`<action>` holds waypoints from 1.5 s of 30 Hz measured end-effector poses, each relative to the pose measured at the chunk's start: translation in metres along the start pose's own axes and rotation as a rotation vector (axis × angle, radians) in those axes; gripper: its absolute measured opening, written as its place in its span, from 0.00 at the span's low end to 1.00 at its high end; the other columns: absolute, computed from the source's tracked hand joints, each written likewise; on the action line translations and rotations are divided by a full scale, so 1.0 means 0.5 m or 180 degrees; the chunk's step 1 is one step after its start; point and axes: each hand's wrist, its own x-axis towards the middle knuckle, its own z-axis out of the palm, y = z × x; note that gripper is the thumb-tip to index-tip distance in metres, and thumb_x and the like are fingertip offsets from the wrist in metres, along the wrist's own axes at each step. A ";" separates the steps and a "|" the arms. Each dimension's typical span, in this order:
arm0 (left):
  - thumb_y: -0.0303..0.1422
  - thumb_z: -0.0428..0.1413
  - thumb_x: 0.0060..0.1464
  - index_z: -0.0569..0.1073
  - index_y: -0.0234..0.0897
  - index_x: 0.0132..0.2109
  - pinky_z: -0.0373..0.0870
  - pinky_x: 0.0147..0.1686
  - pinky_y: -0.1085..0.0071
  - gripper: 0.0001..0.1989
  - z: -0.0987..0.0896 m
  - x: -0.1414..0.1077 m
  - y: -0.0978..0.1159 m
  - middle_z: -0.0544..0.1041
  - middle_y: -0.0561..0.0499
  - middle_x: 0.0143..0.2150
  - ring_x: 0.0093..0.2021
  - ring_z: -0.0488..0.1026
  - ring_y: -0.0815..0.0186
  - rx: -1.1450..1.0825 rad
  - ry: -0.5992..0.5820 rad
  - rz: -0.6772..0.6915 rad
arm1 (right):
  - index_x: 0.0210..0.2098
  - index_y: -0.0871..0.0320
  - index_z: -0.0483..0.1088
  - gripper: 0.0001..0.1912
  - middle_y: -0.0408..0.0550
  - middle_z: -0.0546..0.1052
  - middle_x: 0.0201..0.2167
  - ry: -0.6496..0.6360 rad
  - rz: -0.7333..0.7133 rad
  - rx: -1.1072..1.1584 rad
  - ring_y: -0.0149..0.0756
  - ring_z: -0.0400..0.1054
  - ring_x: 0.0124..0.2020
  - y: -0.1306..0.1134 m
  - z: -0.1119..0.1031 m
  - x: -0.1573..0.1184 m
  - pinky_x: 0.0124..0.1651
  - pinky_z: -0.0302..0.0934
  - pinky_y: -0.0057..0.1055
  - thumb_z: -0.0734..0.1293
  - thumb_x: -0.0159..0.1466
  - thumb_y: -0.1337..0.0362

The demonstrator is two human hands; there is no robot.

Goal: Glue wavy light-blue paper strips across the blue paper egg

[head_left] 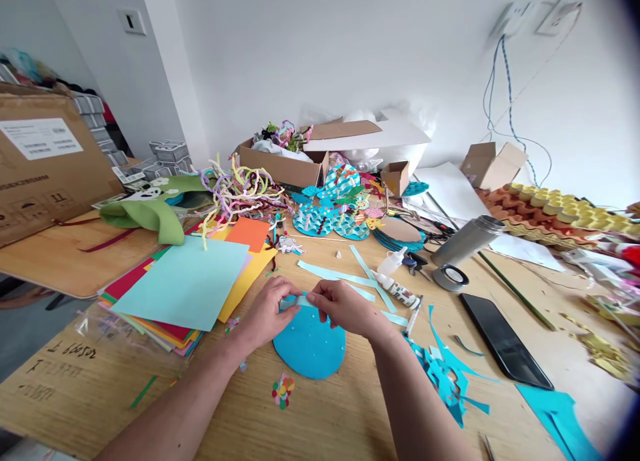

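A blue paper circle [310, 348] dotted with small white specks lies on the wooden table in front of me. At its far edge my left hand [273, 309] pinches a pale blue paper strip [303, 301]. The fingers of my right hand [345, 306] are closed on the same strip from the other side. Part of the strip is hidden behind my fingers. More pale blue strips [340, 274] lie just beyond my hands. A small heap of coloured paper dots [283, 390] sits near the circle's front left edge.
Coloured paper sheets [180, 281] are stacked at left, beside fuzzy pipe cleaners [240, 188]. To the right are a glue bottle [400, 291], a metal flask [467, 241], a black phone [505, 341] and blue paper scraps [447, 374]. Decorated blue discs [333, 208] lie further back.
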 end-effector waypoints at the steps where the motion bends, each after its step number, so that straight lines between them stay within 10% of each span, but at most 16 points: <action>1: 0.25 0.57 0.51 0.74 0.37 0.40 0.68 0.43 0.67 0.08 -0.001 0.001 0.001 0.73 0.49 0.40 0.43 0.70 0.62 0.0012 0.0023 0.0019 | 0.30 0.57 0.66 0.12 0.40 0.71 0.20 0.0000 -0.0075 0.0049 0.27 0.64 0.19 0.008 -0.008 -0.001 0.21 0.55 0.23 0.61 0.65 0.57; 9: 0.28 0.57 0.52 0.74 0.37 0.40 0.69 0.36 0.69 0.07 0.003 0.004 -0.011 0.73 0.49 0.39 0.37 0.70 0.64 0.0009 0.0065 -0.0097 | 0.34 0.60 0.71 0.21 0.43 0.71 0.25 0.0027 -0.0280 0.0428 0.31 0.65 0.27 0.103 -0.065 -0.036 0.30 0.57 0.27 0.64 0.61 0.46; 17: 0.31 0.56 0.52 0.75 0.38 0.39 0.69 0.36 0.69 0.07 0.003 0.002 -0.015 0.74 0.50 0.38 0.35 0.70 0.66 -0.0061 0.0037 -0.0070 | 0.30 0.60 0.69 0.22 0.41 0.72 0.22 0.0001 -0.0005 0.1599 0.29 0.64 0.24 0.168 -0.032 -0.069 0.30 0.58 0.27 0.75 0.47 0.49; 45: 0.35 0.55 0.54 0.75 0.38 0.40 0.71 0.37 0.69 0.09 0.005 0.002 -0.008 0.73 0.48 0.39 0.34 0.70 0.66 -0.0086 -0.0125 -0.0167 | 0.27 0.58 0.67 0.03 0.36 0.68 0.16 0.0783 0.0436 0.0976 0.25 0.62 0.15 0.194 0.021 -0.039 0.20 0.58 0.22 0.66 0.57 0.68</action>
